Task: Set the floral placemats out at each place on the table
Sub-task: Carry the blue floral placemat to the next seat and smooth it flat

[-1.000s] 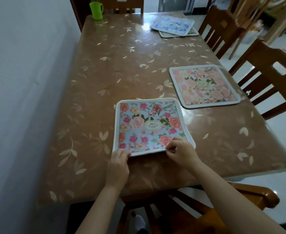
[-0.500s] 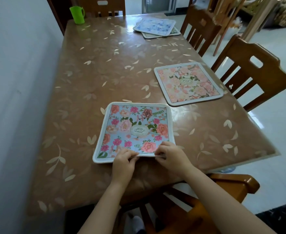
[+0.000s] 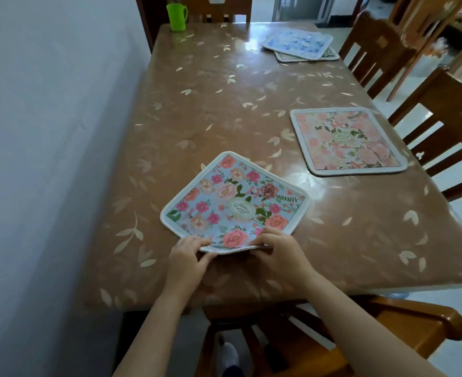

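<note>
The blue placemat (image 3: 235, 205) has swung round since a moment ago: it lay square to the near edge of the table (image 3: 197, 104), and now it sits cornerwise, one corner pointing at the person. Both hands have closed in on that near corner. The left hand (image 3: 189, 258) pinches the edge with curled fingers. The right hand (image 3: 281, 251) grips it just beside, fingers curled over the top, with the edge raised a little off the table. The pink placemat (image 3: 346, 140) lies flat at the next place along the right side, in front of a chair (image 3: 447, 118). A stack of placemats (image 3: 300, 46) waits at the far end, well apart from a green cup (image 3: 177, 17). This looks like the near place's mat being straightened, not yet settled. Next, I'd say, it wants turning back square to the table edge and laying flat before either hand lets go.
</note>
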A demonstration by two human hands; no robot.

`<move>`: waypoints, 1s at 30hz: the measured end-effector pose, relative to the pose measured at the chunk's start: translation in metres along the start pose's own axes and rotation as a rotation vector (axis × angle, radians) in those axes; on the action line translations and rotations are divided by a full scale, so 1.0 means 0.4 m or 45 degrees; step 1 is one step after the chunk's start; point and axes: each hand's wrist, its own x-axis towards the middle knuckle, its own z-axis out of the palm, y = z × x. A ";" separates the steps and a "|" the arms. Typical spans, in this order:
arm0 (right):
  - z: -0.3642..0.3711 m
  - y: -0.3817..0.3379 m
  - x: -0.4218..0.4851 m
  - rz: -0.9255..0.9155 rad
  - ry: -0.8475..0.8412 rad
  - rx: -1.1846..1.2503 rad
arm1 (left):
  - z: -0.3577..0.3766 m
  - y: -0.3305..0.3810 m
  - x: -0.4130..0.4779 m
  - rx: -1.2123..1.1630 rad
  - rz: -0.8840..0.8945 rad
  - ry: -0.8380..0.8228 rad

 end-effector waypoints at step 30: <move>0.075 0.048 0.037 -0.066 -0.086 -0.060 | 0.023 -0.029 -0.072 0.151 0.076 0.039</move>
